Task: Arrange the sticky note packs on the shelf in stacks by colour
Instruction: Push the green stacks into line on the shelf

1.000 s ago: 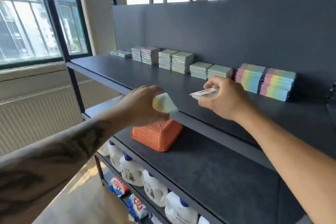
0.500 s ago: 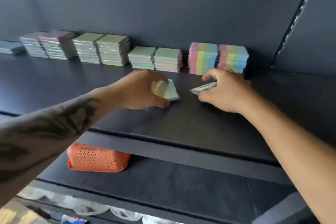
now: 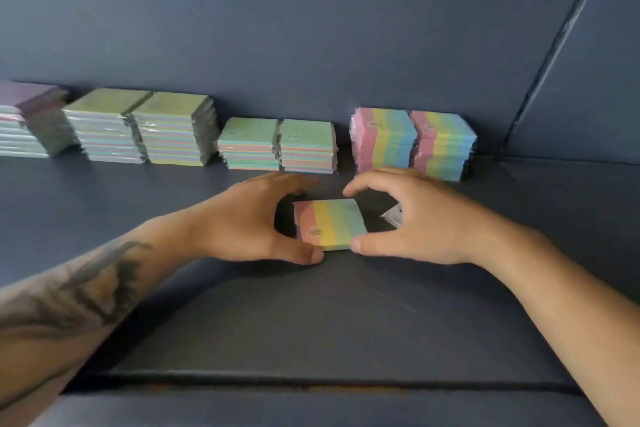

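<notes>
Two hands frame one flat square pack of rainbow-striped sticky notes (image 3: 329, 224) lying on the dark matte shelf (image 3: 311, 315). The left hand (image 3: 256, 218) and right hand (image 3: 412, 215) curl round it, thumbs touching its near edge. It may slide on the smooth shelf if pushed unevenly. Behind, against the dark back wall, the matching rainbow stacks (image 3: 412, 144) stand far right, near the green stacks (image 3: 277, 144).

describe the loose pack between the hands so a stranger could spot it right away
On the dark shelf, stacks line the back wall. In front of them lies one rainbow-striped pack, flat, framed by both hands. Unlike its stacked neighbours, it lies alone.
</notes>
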A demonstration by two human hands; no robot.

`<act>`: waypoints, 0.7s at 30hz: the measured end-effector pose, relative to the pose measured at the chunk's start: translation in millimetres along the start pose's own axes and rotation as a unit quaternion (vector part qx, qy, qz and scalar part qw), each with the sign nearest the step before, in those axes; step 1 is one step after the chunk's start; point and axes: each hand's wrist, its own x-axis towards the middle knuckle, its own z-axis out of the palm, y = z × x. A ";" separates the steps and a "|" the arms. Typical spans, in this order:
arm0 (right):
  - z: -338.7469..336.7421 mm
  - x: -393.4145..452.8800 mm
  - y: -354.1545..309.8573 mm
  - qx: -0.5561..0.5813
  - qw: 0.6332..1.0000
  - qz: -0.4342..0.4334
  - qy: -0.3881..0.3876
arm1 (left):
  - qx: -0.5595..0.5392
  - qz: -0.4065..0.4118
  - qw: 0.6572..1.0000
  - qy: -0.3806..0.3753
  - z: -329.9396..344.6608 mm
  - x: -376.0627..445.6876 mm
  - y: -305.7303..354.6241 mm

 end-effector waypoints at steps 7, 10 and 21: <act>7.9 20.0 -5.0 -0.029 0.998 -0.036 -0.035 | 0.004 0.003 1.000 -0.001 0.3 0.7 -7.9; 9.9 21.1 -5.6 -0.023 0.998 -0.031 -0.045 | -0.015 0.004 1.000 0.020 2.4 -0.7 -4.7; -34.8 14.1 5.2 0.030 0.998 -0.037 0.041 | -0.033 -0.042 0.998 0.042 6.3 3.1 12.1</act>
